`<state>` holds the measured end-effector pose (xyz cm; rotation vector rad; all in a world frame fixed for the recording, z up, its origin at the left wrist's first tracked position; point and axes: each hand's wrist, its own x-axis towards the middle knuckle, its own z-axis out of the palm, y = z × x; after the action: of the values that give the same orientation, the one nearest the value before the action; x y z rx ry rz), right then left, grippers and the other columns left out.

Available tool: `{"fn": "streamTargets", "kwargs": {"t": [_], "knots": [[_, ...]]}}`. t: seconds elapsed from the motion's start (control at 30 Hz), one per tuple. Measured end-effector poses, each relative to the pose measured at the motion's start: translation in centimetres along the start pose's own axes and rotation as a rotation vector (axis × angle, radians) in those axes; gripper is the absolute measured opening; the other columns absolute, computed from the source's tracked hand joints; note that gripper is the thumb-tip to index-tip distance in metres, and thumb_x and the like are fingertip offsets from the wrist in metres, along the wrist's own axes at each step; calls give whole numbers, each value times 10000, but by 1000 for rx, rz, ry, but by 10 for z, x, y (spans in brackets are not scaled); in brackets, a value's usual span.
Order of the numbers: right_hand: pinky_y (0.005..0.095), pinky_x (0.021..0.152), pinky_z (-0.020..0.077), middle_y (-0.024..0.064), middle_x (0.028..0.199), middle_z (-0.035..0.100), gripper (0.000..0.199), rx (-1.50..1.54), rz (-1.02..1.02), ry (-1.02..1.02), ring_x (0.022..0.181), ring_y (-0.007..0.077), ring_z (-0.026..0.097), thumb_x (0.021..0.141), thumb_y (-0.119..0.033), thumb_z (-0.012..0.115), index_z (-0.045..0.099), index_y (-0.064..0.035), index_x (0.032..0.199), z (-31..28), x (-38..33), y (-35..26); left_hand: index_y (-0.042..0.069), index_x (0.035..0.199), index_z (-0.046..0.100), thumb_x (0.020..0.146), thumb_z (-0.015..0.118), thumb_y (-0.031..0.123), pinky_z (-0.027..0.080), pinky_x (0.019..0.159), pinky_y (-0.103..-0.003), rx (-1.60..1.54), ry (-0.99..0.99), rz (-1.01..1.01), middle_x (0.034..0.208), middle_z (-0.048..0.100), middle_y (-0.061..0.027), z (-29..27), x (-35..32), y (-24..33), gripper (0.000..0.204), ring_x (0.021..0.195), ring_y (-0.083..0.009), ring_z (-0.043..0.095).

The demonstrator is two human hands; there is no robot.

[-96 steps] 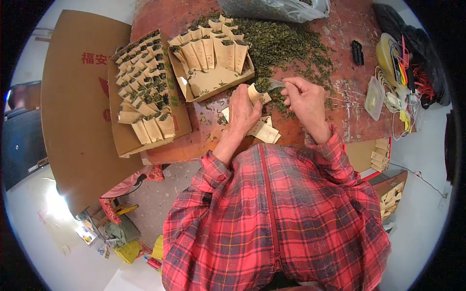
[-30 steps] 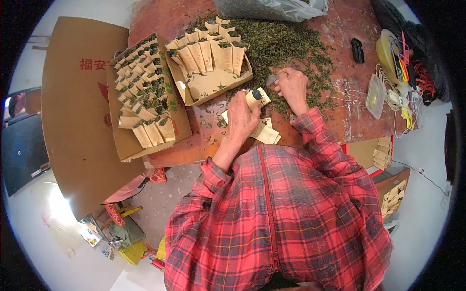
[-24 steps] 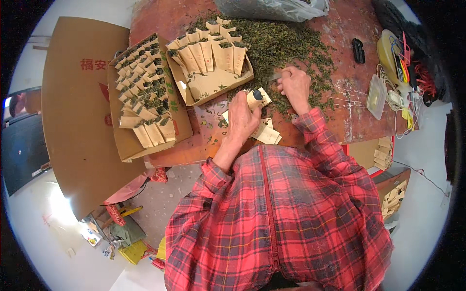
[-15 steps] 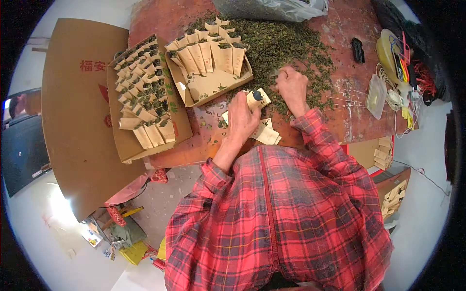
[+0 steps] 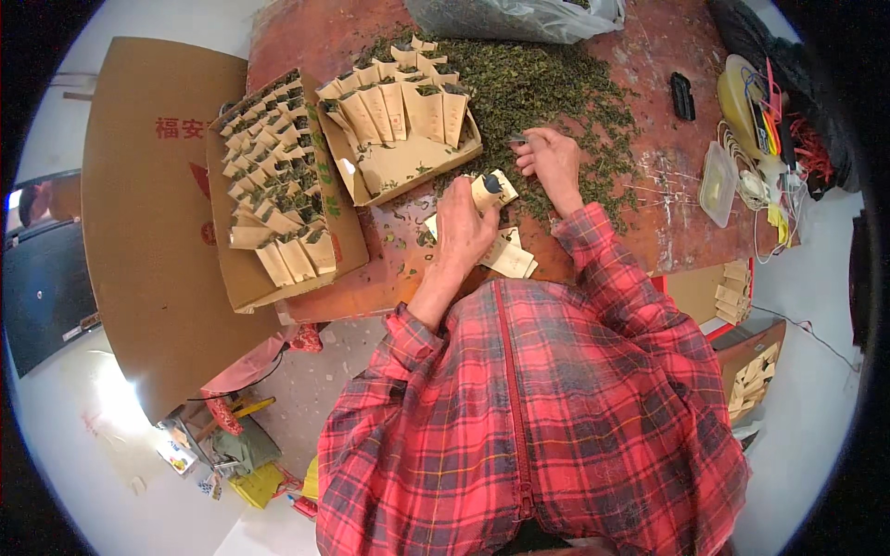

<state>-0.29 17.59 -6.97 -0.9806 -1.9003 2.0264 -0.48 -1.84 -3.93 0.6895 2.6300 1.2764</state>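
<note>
My left hand (image 5: pixel 461 227) is closed around a small brown paper packet (image 5: pixel 484 193), held upright with its dark mouth facing up. To the right, at the near edge of a heap of dried green leaves (image 5: pixel 547 79), my right hand (image 5: pixel 553 167) is closed in a pinch. A small greyish tip (image 5: pixel 517 141) sticks out to the left of its fingers; its kind is too small to make out. Flat paper packets (image 5: pixel 508 257) lie on the table under and beside my left hand.
A shallow carton (image 5: pixel 408 185) holds upright leaf-filled packets, and a longer box (image 5: pixel 345 246) of them stands left. A plastic bag (image 5: pixel 519 20) sits behind the heap. At right lie a black case (image 5: pixel 683 97), a clear tub (image 5: pixel 718 185) and cables on the red table (image 5: pixel 640 243).
My right hand has lifted slightly back from the leaves and turned, so the greyish tip now shows at its fingers. My left hand stays in place with the packet.
</note>
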Motion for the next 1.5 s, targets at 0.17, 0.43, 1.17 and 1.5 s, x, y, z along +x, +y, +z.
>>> {"fn": "streamTargets", "kwargs": {"t": [0.17, 0.43, 1.17, 1.5], "knots": [[259, 525, 546, 137, 873, 736, 281, 48, 54, 5, 624, 136, 682, 1023, -124, 568, 666, 71, 1200, -6, -1, -5, -36, 1046, 512, 821, 761, 118, 505, 769, -516, 42, -9, -7, 914, 636, -266, 0, 0, -4, 369, 885, -467, 637], [260, 528, 537, 121, 857, 726, 270, 68, 42, -4, 617, 135, 673, 1018, -135, 579, 677, 67, 1169, -17, -2, -10, -27, 1067, 525, 825, 771, 118, 511, 783, -513, 64, -15, -1, 942, 653, -261, 0, 4, 0, 375, 902, -457, 653], [226, 520, 515, 70, 809, 718, 249, -98, -46, -136, 615, 93, 660, 1025, -120, 577, 697, 49, 1163, -33, -66, -80, -26, 1028, 520, 795, 751, 94, 475, 802, -557, -19, 6, -27, 938, 614, -280, 2, 12, 4, 349, 920, -488, 602], [226, 519, 513, 61, 805, 731, 226, -337, -165, -143, 618, 79, 661, 1021, -98, 581, 720, 31, 1145, -25, -75, -89, -32, 1048, 514, 781, 726, 64, 475, 811, -560, -33, 2, -35, 942, 618, -286, 4, 13, 2, 355, 926, -492, 602]]}}
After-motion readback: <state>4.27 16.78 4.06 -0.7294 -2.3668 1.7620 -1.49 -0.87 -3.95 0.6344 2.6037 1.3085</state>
